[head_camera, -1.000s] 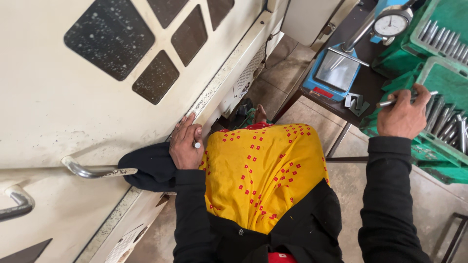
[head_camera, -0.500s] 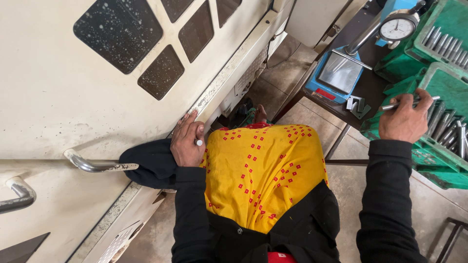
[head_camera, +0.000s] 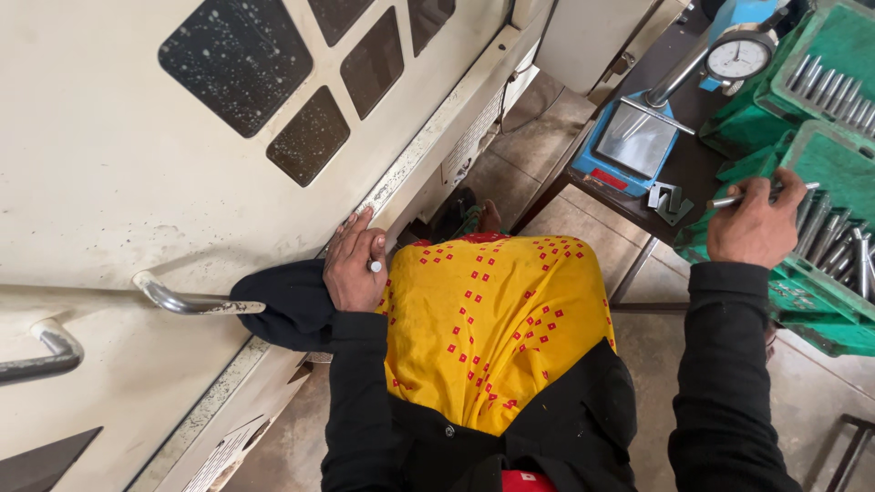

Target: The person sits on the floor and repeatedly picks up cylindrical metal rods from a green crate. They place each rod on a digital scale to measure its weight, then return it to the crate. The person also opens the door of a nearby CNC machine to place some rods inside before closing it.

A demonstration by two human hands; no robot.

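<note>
left hand (head_camera: 355, 269) grip pinches a small white pin (head_camera: 374, 266), resting on machine door (head_camera: 137, 164) edge | right hand (head_camera: 755, 228) grip pinches a metal rod (head_camera: 764, 194) over green tray (head_camera: 825, 301) at 3 o'clock | more rods (head_camera: 825, 232) in tray | dial gauge (head_camera: 736, 56) at 1 o'clock on bench (head_camera: 693, 164)

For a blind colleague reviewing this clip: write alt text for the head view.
Seen from above, the person's right hand holds a slim metal pin over a green tray of similar pins, while the left hand, pinching a small white piece, rests against a cream machine door. A dial gauge stands on a blue base nearby.
</note>
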